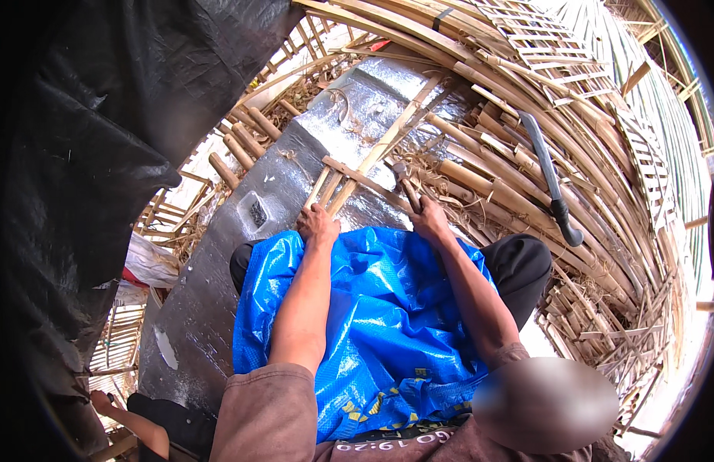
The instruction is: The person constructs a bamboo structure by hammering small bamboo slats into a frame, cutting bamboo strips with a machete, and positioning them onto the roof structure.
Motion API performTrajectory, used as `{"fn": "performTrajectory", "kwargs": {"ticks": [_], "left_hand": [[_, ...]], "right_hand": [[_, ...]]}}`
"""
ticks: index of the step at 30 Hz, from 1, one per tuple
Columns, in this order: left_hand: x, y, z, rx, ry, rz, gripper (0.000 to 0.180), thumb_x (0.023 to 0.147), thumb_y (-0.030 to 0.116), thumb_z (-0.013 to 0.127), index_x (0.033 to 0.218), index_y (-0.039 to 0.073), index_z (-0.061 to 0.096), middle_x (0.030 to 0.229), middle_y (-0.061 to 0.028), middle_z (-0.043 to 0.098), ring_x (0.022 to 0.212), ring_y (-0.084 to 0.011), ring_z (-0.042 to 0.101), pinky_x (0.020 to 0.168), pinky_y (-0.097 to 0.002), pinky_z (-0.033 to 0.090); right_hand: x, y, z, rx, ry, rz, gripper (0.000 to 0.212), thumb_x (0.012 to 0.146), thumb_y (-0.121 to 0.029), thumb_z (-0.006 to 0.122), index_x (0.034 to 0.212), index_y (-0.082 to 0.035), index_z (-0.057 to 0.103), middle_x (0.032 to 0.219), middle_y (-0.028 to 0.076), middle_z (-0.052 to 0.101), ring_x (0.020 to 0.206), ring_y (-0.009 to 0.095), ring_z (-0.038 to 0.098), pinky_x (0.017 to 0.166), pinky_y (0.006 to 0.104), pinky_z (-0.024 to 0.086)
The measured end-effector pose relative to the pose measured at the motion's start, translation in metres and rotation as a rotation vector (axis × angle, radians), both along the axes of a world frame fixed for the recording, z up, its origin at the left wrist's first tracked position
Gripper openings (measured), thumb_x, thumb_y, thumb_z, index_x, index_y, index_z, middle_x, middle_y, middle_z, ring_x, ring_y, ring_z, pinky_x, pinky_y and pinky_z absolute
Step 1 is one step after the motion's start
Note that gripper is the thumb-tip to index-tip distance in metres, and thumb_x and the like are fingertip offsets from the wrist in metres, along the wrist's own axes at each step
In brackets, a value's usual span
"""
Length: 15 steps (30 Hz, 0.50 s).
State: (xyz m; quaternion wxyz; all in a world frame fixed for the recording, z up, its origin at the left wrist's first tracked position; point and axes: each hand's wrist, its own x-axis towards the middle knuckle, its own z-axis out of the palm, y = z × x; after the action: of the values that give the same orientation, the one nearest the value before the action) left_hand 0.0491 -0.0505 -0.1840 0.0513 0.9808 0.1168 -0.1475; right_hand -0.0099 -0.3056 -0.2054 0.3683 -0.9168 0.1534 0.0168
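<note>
Left hand (318, 223), just above centre toward 11 o'clock: fingers closed on the lower ends of bamboo strips (318, 187). Strips fan out from it toward 12 and 1 o'clock, the longest (392, 138) running well past the others to 1. A flat crosspiece (362, 179) lies over them, slanting from 10 to 4. Right hand (432, 221), toward 1 o'clock from centre: wrapped round the handle of a hammer (408, 191), head pointing to 11, near the crosspiece; contact can't be told.

Work sits over a dark, shiny board (218, 296), just beyond the blue tarp (372, 289) on the lap. Clear square tub (254, 211) with small dark bits, 9 o'clock of left hand. Machete (543, 158), dark handle, at 2 o'clock on piled bamboo (499, 189). Black sheeting (103, 115) at 10; slatted bamboo panel (538, 46) at 1; another person's arm (141, 430) at 7
</note>
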Motion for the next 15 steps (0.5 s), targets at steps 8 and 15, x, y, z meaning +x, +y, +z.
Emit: {"fn": "performTrajectory", "kwargs": {"ticks": [8,15], "left_hand": [[-0.018,0.003,0.008,0.085,-0.234,-0.146,0.045,0.079,0.028,0.071,0.115,0.006,0.056,0.12,-0.0137,0.053,0.114,-0.0344,0.051,0.087,-0.0508,0.048],[-0.05,-0.084,-0.006,-0.811,-0.051,-0.07,0.06,0.08,0.025,0.07,0.129,-0.001,0.046,0.112,-0.0176,0.063,0.106,-0.0332,0.06,0.09,-0.0416,0.047]], "right_hand": [[0.019,-0.006,0.023,0.209,0.148,0.061,0.033,0.07,-0.018,0.063,0.098,0.0,0.059,0.091,0.027,0.065,0.09,0.042,0.063,0.08,0.0482,0.048],[0.024,-0.029,0.027,0.252,0.245,0.053,0.032,0.071,-0.019,0.067,0.097,-0.001,0.06,0.069,0.012,0.061,0.062,0.02,0.061,0.054,0.035,0.048]]}}
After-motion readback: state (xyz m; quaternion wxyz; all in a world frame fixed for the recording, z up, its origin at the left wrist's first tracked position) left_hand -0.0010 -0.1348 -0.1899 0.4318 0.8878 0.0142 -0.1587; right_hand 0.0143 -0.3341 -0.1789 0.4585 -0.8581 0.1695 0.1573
